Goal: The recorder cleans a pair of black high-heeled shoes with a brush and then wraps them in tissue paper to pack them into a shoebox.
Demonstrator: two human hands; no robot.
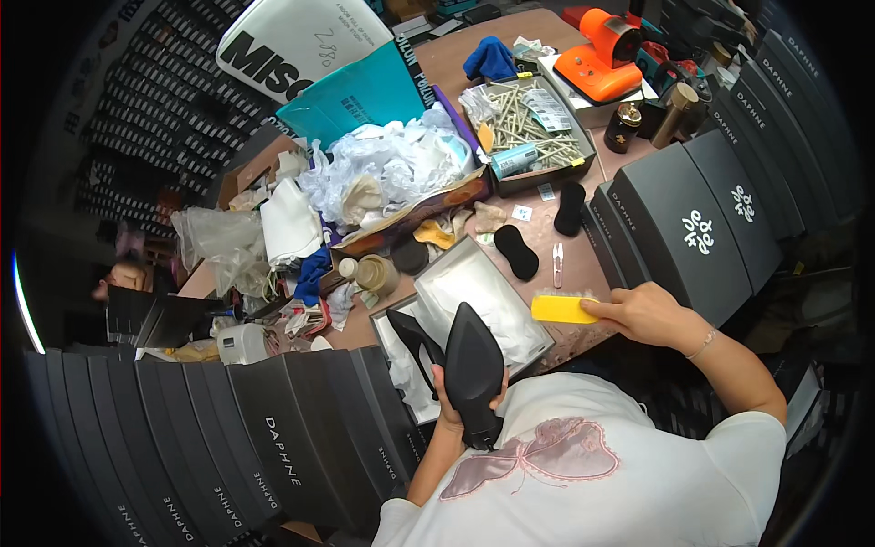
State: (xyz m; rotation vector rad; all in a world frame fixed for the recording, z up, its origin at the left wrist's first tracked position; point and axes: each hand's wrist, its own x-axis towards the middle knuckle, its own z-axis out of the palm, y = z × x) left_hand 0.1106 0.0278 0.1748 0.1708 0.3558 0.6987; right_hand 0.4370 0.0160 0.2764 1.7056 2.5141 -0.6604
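My left hand [447, 397] is closed around a black pointed high-heeled shoe [471, 365], its dark sole turned upward. A second black high heel [416, 339] lies just left of it, against the same hand; whether the fingers grip it too is hidden. Both are over an open grey shoe box [540, 356] lined with white tissue paper [474, 287]. Off to the right, my right hand [643, 314] pinches a yellow brush [565, 310] by one end, its pale bristles facing away from me. The brush is apart from the shoes.
Thread snips [558, 264] and two black oval pads [517, 252] lie beyond the brush. Dark shoe boxes are stacked at left [273, 438] and right [697, 228]. Behind are a carton of crumpled tissue [392, 164], a box of small sticks [524, 123] and an orange device [606, 59].
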